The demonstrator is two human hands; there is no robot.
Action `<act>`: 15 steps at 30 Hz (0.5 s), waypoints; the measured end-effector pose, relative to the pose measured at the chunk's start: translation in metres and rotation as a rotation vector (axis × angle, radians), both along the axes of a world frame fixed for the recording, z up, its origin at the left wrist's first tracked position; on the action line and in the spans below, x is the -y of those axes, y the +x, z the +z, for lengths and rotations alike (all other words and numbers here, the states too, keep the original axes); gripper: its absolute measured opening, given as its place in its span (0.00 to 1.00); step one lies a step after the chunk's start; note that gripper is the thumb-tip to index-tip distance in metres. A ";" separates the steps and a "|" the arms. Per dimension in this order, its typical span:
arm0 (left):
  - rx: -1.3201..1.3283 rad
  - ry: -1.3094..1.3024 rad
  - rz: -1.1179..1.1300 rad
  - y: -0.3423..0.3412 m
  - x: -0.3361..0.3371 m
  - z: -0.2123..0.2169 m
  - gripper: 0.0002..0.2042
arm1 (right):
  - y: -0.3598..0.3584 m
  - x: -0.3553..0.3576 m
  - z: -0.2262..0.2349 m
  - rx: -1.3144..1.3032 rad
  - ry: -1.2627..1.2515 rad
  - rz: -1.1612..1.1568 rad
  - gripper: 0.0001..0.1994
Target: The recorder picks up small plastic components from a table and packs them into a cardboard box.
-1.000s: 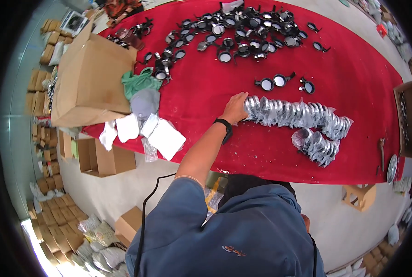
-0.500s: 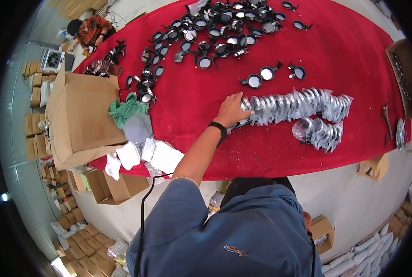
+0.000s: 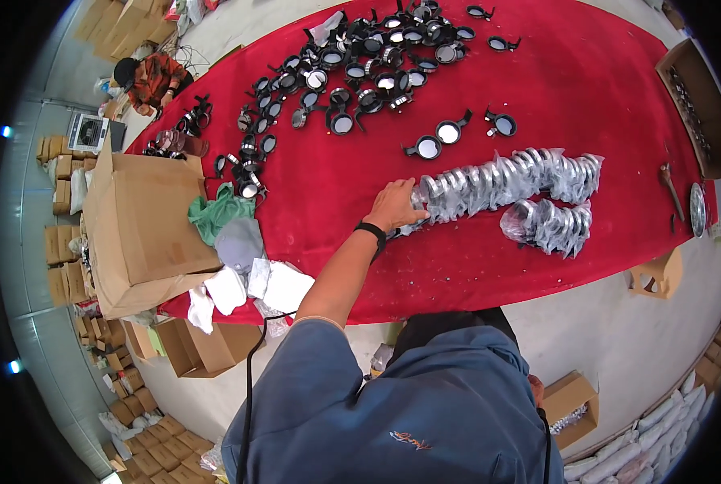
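My left hand (image 3: 397, 206) reaches over the table and curls around the left end of a long row of plastic-wrapped round pieces (image 3: 501, 181). Its thumb and fingers straddle the end piece, which is mostly hidden beneath the palm. The pieces stand on edge, packed tightly, with silvery rims showing through clear bags. A shorter row of the same wrapped pieces (image 3: 547, 227) lies just nearer to me. My right hand (image 3: 536, 391) hangs low beside my body; only a sliver shows and its fingers are hidden.
Unwrapped black-rimmed round mirrors with brackets (image 3: 342, 123) lie heaped across the far side of the red-covered table (image 3: 328, 242). At left stand a large cardboard box (image 3: 154, 210), a green cloth (image 3: 219, 214) and a grey cap (image 3: 239, 240). A hammer (image 3: 672, 192) lies right. Another person (image 3: 154, 83) works far left.
The whole view has shifted and turned slightly. My left hand stays at the left end of the long row, and the wrapped pieces keep their arrangement.
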State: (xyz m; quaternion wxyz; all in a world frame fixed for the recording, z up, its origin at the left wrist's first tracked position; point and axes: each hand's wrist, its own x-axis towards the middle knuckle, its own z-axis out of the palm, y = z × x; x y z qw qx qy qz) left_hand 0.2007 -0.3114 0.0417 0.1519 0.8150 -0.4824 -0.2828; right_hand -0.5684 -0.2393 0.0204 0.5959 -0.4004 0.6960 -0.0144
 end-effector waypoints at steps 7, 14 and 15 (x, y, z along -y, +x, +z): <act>0.016 -0.095 -0.098 -0.017 0.060 -0.009 0.52 | 0.009 0.003 -0.001 -0.037 -0.058 0.049 0.15; 0.053 -0.013 -0.103 -0.016 0.054 -0.017 0.42 | 0.021 0.006 0.007 -0.121 -0.060 0.049 0.18; 0.054 -0.016 -0.111 -0.015 0.051 -0.015 0.42 | 0.011 0.002 -0.001 -0.136 -0.080 0.101 0.19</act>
